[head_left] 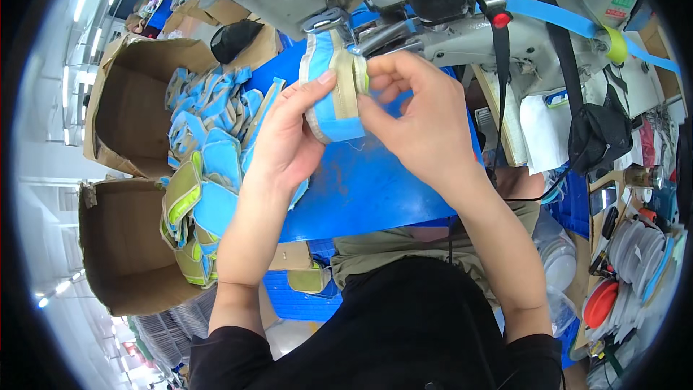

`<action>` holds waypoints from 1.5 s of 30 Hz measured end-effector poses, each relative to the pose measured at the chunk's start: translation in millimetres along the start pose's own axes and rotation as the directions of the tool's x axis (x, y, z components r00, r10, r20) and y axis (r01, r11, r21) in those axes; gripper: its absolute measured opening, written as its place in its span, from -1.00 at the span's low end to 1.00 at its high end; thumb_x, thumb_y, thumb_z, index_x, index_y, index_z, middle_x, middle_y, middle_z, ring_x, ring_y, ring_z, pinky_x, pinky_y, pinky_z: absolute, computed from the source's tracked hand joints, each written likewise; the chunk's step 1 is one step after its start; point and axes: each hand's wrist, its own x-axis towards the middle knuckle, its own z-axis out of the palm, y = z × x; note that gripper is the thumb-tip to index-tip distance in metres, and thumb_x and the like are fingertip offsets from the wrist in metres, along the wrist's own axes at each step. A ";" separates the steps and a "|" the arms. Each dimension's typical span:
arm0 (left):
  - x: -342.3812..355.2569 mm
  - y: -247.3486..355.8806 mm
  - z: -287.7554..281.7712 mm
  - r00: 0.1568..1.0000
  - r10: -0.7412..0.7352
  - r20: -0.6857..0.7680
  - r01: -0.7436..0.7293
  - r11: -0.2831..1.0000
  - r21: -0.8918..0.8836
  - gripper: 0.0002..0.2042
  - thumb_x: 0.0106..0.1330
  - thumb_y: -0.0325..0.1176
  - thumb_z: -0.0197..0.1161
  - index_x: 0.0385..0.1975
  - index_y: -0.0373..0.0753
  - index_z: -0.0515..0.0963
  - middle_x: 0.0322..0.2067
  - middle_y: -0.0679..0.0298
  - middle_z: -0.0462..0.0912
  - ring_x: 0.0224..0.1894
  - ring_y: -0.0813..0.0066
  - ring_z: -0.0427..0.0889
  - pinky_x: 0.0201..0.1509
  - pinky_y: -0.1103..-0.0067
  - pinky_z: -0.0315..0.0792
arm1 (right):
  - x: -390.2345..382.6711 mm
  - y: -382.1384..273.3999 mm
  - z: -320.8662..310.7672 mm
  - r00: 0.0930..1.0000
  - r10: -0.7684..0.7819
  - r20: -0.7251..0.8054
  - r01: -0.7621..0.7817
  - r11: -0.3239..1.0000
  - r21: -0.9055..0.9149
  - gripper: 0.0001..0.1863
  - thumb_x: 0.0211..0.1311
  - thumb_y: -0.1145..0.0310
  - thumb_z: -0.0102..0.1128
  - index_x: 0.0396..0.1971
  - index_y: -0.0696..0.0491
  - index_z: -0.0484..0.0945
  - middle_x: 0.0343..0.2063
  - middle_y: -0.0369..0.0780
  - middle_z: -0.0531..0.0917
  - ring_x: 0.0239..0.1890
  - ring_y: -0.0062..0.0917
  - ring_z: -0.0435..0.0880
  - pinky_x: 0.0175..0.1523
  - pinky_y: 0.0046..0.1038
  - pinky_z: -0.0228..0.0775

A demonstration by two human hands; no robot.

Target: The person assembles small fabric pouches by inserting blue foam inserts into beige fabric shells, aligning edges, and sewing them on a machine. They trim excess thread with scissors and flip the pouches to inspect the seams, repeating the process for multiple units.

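Observation:
A blue and tan fabric piece point(345, 94) with pale, lime-edged trim along its right side is bent into a curve below the sewing machine head point(330, 22). My left hand point(296, 119) grips its left side, thumb on top, the other fingers partly hidden behind. Thumb and forefinger of my right hand point(422, 112) pinch the trimmed right edge, while the remaining fingers curl inward. The upper end of the piece lies close to the machine's metal parts; whether it is under the presser foot I cannot tell.
Beneath my hands is a blue work surface point(361, 188). Blue and tan strips point(209, 108) and lime-edged pieces point(186, 191) heap at left beside two cardboard boxes point(119, 238). A blue tape point(548, 13) crosses the machine arm. Tape rolls point(635, 253) stand at right.

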 end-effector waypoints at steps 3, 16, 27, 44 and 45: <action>0.1 3.6 1.5 1.000 -0.004 0.017 0.004 1.000 -0.009 -0.73 0.44 -0.33 0.29 0.01 -0.36 0.64 -0.15 0.23 0.77 -0.17 0.50 0.76 -0.02 0.52 0.62 | 2.3 1.0 2.0 0.999 0.037 0.020 -0.038 0.998 0.044 -0.78 0.08 0.46 0.41 -0.25 0.12 0.65 -0.37 -0.17 0.71 -0.34 -0.39 0.73 -0.23 -0.38 0.55; 10.4 -4.9 -7.9 0.997 0.011 0.083 -0.025 0.985 0.173 -0.78 0.36 -0.37 0.39 -0.07 -0.29 0.65 -0.22 0.29 0.77 -0.23 0.59 0.75 -0.11 0.58 0.62 | -13.3 36.0 19.0 0.995 -0.054 -0.084 0.070 0.979 0.194 -0.85 0.14 0.60 0.37 -0.27 0.16 0.67 -0.39 -0.18 0.71 -0.32 -0.47 0.77 -0.16 -0.48 0.59; 20.9 0.0 -10.7 0.997 -0.010 0.079 -0.002 0.989 0.151 -0.77 0.36 -0.43 0.38 -0.04 -0.31 0.61 -0.19 0.25 0.76 -0.24 0.55 0.76 -0.17 0.56 0.68 | -14.6 41.5 28.7 0.994 0.033 -0.100 0.001 0.944 0.330 -0.84 0.16 0.63 0.36 -0.24 0.19 0.69 -0.38 -0.20 0.73 -0.28 -0.54 0.78 -0.11 -0.50 0.60; 23.0 7.4 -21.6 0.980 0.145 0.134 -0.188 0.895 0.405 -0.77 0.34 -0.48 0.40 -0.04 -0.33 0.65 -0.20 0.29 0.77 -0.22 0.66 0.71 -0.10 0.66 0.56 | -11.2 51.7 36.3 0.985 -0.077 -0.152 0.101 0.983 0.154 -0.73 0.06 0.55 0.44 -0.21 0.10 0.63 -0.38 -0.23 0.67 -0.33 -0.50 0.71 -0.19 -0.48 0.54; 23.1 6.6 -22.0 0.980 0.146 0.134 -0.189 0.892 0.411 -0.78 0.34 -0.48 0.39 -0.05 -0.33 0.65 -0.20 0.29 0.77 -0.22 0.66 0.71 -0.11 0.66 0.56 | -11.9 53.0 36.9 0.982 -0.102 -0.161 0.124 0.983 0.136 -0.72 0.05 0.55 0.44 -0.20 0.09 0.63 -0.39 -0.24 0.66 -0.33 -0.49 0.71 -0.20 -0.47 0.54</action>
